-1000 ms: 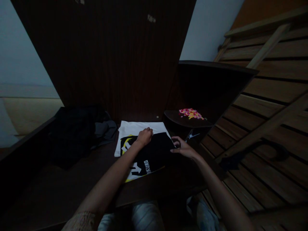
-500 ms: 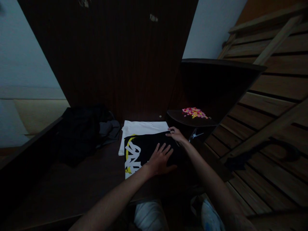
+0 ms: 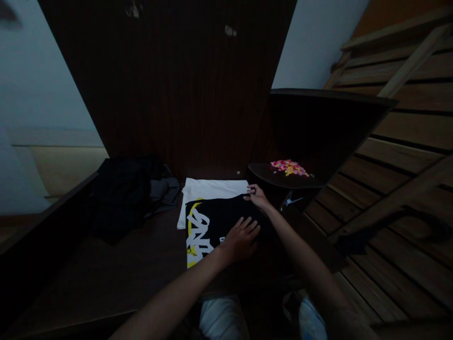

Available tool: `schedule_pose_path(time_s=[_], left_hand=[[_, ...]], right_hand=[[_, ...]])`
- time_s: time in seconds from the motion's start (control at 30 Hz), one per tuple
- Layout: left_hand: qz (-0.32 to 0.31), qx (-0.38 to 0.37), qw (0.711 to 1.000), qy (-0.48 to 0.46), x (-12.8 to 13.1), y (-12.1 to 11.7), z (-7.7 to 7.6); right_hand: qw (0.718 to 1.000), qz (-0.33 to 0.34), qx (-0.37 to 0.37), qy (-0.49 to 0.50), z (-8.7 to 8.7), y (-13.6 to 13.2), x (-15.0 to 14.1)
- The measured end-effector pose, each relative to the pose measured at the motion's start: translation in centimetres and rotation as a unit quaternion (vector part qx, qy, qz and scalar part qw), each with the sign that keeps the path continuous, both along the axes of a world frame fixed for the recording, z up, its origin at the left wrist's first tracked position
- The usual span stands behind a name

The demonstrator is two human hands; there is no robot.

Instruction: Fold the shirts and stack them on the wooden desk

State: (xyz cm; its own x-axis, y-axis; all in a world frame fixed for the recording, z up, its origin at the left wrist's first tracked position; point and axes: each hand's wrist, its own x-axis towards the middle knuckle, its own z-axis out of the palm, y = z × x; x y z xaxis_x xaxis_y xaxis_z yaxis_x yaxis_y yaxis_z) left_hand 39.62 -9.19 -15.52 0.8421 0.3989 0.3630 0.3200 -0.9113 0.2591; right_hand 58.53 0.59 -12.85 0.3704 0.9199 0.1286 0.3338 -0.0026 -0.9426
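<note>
A folded black shirt [image 3: 221,215] with white lettering and a yellow print lies on the dark wooden surface. It partly covers a folded white cloth [image 3: 215,185]. My left hand [image 3: 241,238] rests flat on the right part of the shirt, fingers stretched and slightly apart. At the shirt's far right corner, my right hand [image 3: 258,197] has its thumb and fingers closed about the edge, which is raised a little there. The shirt's near right part is lost in shadow and behind my left arm.
Dark crumpled clothing [image 3: 122,198] and a grey piece [image 3: 163,191] lie to the left. A corner shelf [image 3: 260,172] at the right carries a pile of colourful small pieces [image 3: 288,167]. Wooden slats [image 3: 406,156] stand farther right, with a dark strap [image 3: 389,222] against them.
My left hand has slid slightly right and its fingers have drawn closer together. The shirt's far edge by my right hand is now lifted a little. The whole view has shifted slightly.
</note>
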Motion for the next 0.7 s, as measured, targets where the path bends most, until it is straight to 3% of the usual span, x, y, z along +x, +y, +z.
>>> schedule_pose_path(time_s=[0.13,0.2,0.27,0.4,0.5,0.6,0.7], left_hand=[[-0.036,-0.016,0.999,0.021,-0.2,-0.3,0.2],[-0.073,-0.048,0.996,0.020,-0.6,-0.3,0.8],[-0.068,-0.085,0.994,0.000,-1.3,-0.1,1.8],[0.079,-0.105,0.988,-0.078,-4.6,0.6,3.8],[0.222,-0.074,0.967,-0.096,-8.7,1.0,4.4],[0.329,-0.080,0.938,-0.079,-13.2,1.0,3.9],[0.380,-0.151,0.907,-0.101,-16.5,0.9,3.1]], right_hand=[[0.988,0.015,0.003,-0.151,0.6,-0.4,0.1],[0.980,0.021,0.020,-0.199,1.2,-1.3,-0.1],[0.965,0.038,0.059,-0.251,1.6,-2.8,-0.6],[0.922,0.180,0.132,-0.317,0.9,-6.8,-2.1],[0.899,0.259,0.103,-0.337,-0.4,-9.1,-2.4],[0.904,0.190,0.078,-0.374,-1.4,-10.0,-1.9],[0.911,0.093,0.064,-0.396,-1.8,-10.0,-1.3]])
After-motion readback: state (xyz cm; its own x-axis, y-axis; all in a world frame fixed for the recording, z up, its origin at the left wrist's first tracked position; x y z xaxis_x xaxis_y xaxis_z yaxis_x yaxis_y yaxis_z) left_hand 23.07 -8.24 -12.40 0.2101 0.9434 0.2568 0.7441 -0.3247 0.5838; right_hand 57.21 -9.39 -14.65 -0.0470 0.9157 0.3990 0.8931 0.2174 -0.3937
